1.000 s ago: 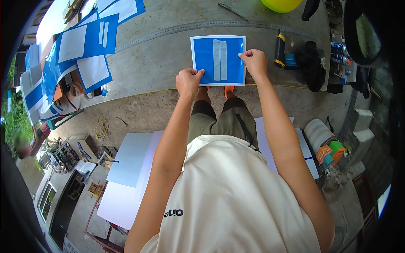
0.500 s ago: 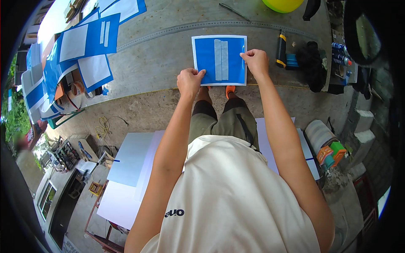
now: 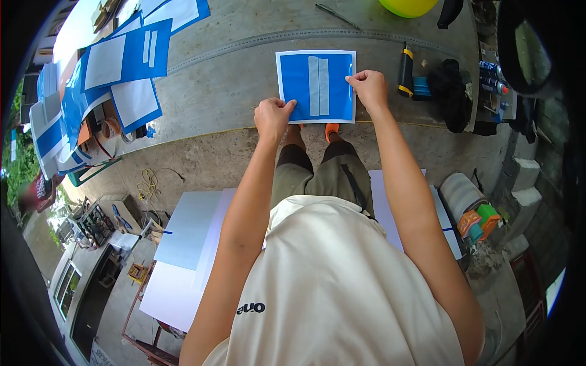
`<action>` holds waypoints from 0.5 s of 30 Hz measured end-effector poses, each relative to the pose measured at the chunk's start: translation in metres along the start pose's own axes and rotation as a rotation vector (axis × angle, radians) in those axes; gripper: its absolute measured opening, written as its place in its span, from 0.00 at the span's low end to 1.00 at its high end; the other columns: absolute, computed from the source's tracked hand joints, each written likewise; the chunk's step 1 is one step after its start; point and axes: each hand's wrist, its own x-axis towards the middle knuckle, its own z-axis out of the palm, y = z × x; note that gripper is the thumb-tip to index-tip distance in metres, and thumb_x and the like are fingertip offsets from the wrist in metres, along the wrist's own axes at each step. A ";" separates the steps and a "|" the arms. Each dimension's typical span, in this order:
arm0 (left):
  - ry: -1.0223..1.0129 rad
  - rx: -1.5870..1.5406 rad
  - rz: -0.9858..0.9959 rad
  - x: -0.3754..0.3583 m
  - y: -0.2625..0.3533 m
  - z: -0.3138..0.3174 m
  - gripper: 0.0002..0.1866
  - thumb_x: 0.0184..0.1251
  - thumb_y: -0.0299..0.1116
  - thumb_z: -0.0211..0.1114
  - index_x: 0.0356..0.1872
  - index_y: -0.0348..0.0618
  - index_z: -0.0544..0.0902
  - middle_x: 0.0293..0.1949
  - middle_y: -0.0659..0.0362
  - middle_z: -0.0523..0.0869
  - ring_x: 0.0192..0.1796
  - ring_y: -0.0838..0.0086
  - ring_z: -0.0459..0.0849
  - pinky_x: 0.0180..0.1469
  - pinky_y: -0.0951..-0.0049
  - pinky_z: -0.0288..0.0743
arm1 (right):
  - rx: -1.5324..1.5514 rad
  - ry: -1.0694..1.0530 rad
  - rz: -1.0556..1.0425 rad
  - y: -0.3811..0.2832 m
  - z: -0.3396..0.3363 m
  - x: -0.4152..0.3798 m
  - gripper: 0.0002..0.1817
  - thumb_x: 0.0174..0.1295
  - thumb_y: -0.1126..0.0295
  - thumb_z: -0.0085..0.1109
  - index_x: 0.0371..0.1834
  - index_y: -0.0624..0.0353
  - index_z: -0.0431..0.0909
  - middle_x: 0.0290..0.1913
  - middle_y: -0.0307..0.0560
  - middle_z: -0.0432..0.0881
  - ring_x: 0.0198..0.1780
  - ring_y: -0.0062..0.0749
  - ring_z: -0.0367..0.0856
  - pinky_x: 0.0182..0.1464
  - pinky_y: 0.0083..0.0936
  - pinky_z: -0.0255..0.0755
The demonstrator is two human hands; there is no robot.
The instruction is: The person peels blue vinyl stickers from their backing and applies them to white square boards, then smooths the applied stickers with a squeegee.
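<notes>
A square blue sheet [image 3: 294, 76] with a white border lies at the near edge of the grey worktable. Two pale upright strips of tape [image 3: 318, 86] run side by side down its middle. My left hand [image 3: 273, 117] is closed at the sheet's lower left, thumb pressed on its edge. At the right edge, higher up, my right hand [image 3: 370, 90] pinches the sheet between thumb and fingers. To the right of it lies a yellow-and-black utility knife [image 3: 406, 72].
A long steel ruler [image 3: 256, 40] crosses the worktable [image 3: 213, 91] behind the sheet. More blue and white sheets [image 3: 125, 58] pile up at the left. A yellow-green round object [image 3: 409, 6] and a black cloth [image 3: 448, 94] are at the right. A person [image 3: 38, 192] is at the far left.
Both hands keep their hold on the blue sheet, with almost no movement. The view has shifted slightly, and the person at the far left shows more.
</notes>
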 end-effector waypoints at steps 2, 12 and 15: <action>-0.006 -0.009 -0.009 0.000 0.001 0.000 0.19 0.56 0.46 0.80 0.33 0.37 0.91 0.30 0.46 0.91 0.35 0.55 0.92 0.43 0.59 0.84 | 0.001 0.001 -0.004 0.000 -0.001 0.000 0.12 0.55 0.60 0.77 0.29 0.57 0.90 0.27 0.46 0.90 0.33 0.37 0.90 0.44 0.34 0.82; 0.002 0.002 -0.003 0.000 0.000 0.001 0.20 0.55 0.46 0.80 0.33 0.36 0.91 0.31 0.45 0.91 0.36 0.53 0.92 0.44 0.58 0.84 | 0.110 0.021 -0.040 0.002 -0.004 -0.004 0.15 0.54 0.68 0.79 0.36 0.61 0.81 0.31 0.47 0.90 0.32 0.33 0.90 0.41 0.29 0.82; -0.005 -0.008 -0.009 0.000 -0.001 0.001 0.20 0.55 0.46 0.80 0.33 0.36 0.90 0.31 0.45 0.91 0.36 0.53 0.92 0.45 0.58 0.84 | 0.098 -0.002 -0.048 0.006 -0.003 -0.003 0.13 0.55 0.69 0.78 0.36 0.62 0.82 0.30 0.47 0.90 0.32 0.32 0.90 0.41 0.28 0.82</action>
